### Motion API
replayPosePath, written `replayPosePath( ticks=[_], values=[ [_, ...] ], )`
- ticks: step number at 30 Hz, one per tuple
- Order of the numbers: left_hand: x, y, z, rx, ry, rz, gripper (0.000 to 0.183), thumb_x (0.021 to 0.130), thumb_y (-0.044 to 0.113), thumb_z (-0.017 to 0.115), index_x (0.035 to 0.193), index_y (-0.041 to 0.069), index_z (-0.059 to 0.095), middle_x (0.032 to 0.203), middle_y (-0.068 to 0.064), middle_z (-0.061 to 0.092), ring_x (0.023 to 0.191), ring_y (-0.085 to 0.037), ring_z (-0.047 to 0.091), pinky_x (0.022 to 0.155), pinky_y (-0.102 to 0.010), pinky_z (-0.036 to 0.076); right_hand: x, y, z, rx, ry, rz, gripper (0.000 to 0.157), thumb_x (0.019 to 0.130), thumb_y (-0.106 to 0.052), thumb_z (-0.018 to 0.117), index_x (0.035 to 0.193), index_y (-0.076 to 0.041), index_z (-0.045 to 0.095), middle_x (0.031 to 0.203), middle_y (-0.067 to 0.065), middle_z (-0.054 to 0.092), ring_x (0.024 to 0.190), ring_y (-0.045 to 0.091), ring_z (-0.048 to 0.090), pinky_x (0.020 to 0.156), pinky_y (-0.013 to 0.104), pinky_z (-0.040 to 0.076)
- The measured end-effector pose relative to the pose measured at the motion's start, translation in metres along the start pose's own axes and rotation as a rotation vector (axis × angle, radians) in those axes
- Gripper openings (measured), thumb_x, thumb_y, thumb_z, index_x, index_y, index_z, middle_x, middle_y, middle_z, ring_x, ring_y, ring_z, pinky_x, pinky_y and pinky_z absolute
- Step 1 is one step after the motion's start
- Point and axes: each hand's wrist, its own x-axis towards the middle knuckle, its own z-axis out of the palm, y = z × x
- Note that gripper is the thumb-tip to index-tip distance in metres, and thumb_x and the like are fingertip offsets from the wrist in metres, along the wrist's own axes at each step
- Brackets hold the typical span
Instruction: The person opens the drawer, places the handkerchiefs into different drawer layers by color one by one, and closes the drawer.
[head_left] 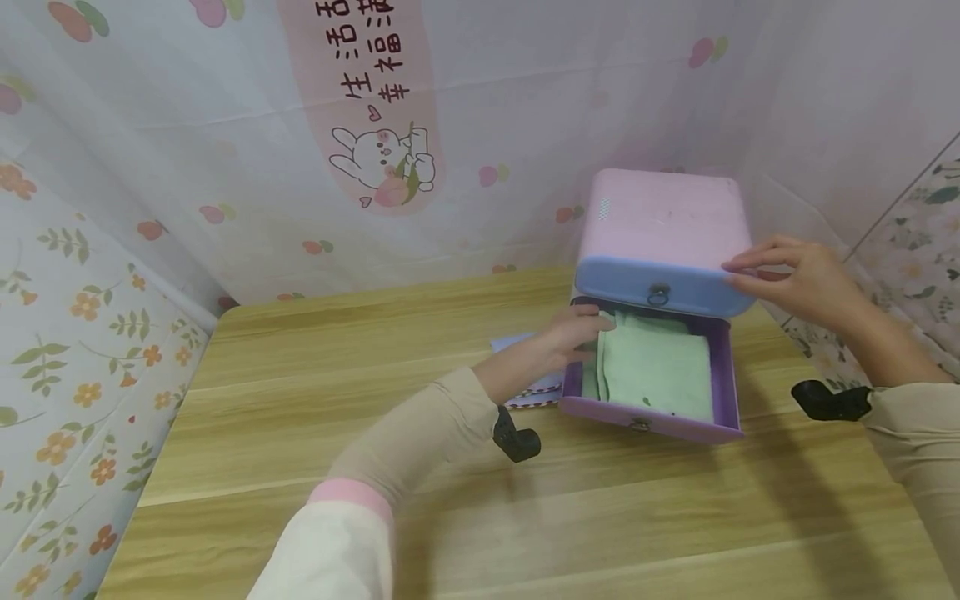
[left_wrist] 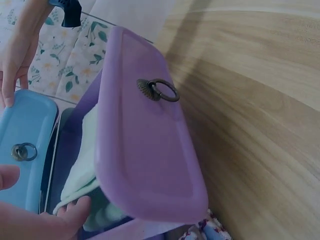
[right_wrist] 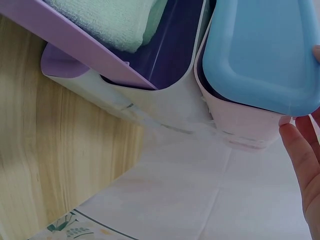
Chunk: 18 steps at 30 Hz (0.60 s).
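Note:
A small drawer box has a pink top section [head_left: 667, 212] with a blue drawer front [head_left: 615, 279], and below it a purple drawer [head_left: 723, 375] pulled out. Folded light green towels [head_left: 656, 375] lie in the purple drawer. Over that drawer's left side is my left hand [head_left: 573, 333], fingertips at the towel's folded edge and thumb apart from them in the left wrist view. My right hand [head_left: 813, 279] rests extended fingers against the right corner of the blue front. In the right wrist view, its fingers [right_wrist: 300, 155] touch around that corner.
Blue folded cloth [head_left: 551, 387] with a patterned edge lies left of the purple drawer, partly behind my left arm. The box stands on a wooden table [head_left: 337, 400] by a printed curtain [head_left: 495, 108]. Black wrist cameras [head_left: 517, 437] stick out from both sleeves.

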Motion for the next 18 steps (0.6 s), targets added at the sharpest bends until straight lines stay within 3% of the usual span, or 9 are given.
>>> replayPosePath(
  ticks=[10,18],
  values=[
    [-0.005,0.008,-0.010,0.001,-0.044,0.030,0.054,0.087,0.005,0.054,0.135,0.004,0.032,0.130,-0.014,0.043,0.123,-0.028,0.035,0.101,-0.043,0.029,-0.001,-0.001,0.000,-0.002,-0.013,0.009,0.022,0.079,-0.020,0.068,0.096,-0.006,0.068,0.090,-0.025,0.047,0.083,-0.003,0.040,0.062,0.011,0.034],
    [-0.007,0.006,-0.017,0.050,-0.105,0.097,0.045,0.088,0.005,0.051,0.131,0.001,0.039,0.130,-0.014,0.044,0.121,-0.028,0.038,0.101,-0.040,0.030,-0.001,-0.002,0.000,0.003,-0.015,0.004,0.021,0.079,-0.019,0.067,0.096,-0.006,0.068,0.090,-0.024,0.047,0.082,-0.004,0.040,0.062,0.011,0.033]
  ],
)
